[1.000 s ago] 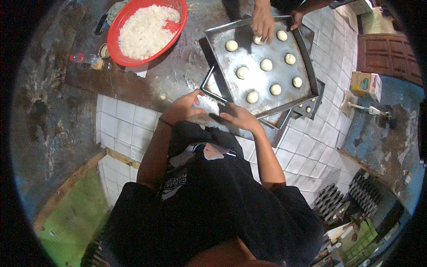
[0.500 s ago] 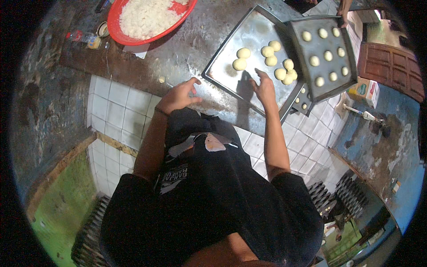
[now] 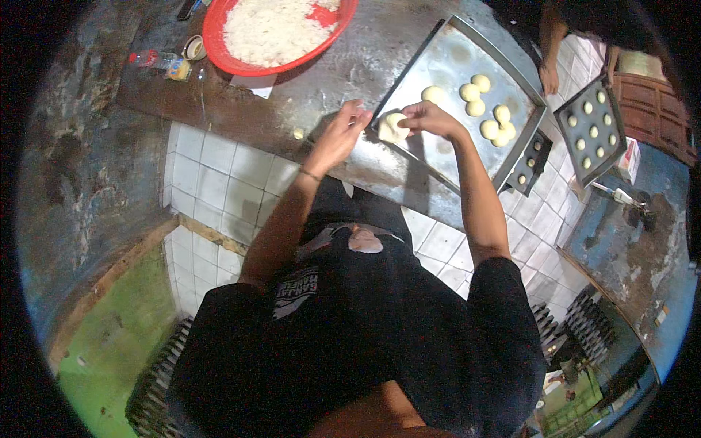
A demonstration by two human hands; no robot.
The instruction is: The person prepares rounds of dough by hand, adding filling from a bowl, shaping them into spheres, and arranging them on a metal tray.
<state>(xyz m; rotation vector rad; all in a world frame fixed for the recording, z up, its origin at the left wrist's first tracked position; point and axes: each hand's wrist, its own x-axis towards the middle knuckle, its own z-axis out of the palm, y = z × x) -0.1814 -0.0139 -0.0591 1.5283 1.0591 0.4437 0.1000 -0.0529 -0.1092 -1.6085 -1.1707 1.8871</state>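
Observation:
A pale dough piece (image 3: 392,126) sits at the near left corner of a grey metal baking tray (image 3: 445,69) on the floured counter. My right hand (image 3: 427,117) pinches it from the right. The fingertips of my left hand (image 3: 343,133) meet it from the left. Several round dough balls (image 3: 482,106) lie farther along the same tray.
A red basin (image 3: 343,18) of white flour stands at the counter's far left, with small bottles (image 3: 157,62) beside it. At the right, another person's hand (image 3: 549,73) is next to a second tray (image 3: 591,128) of small dough balls. A dark mould pan (image 3: 529,164) pokes out under the main tray.
Both my hands have come together on a dough piece at the tray's near corner; before, the left rested on the counter. The second tray has moved off to the right.

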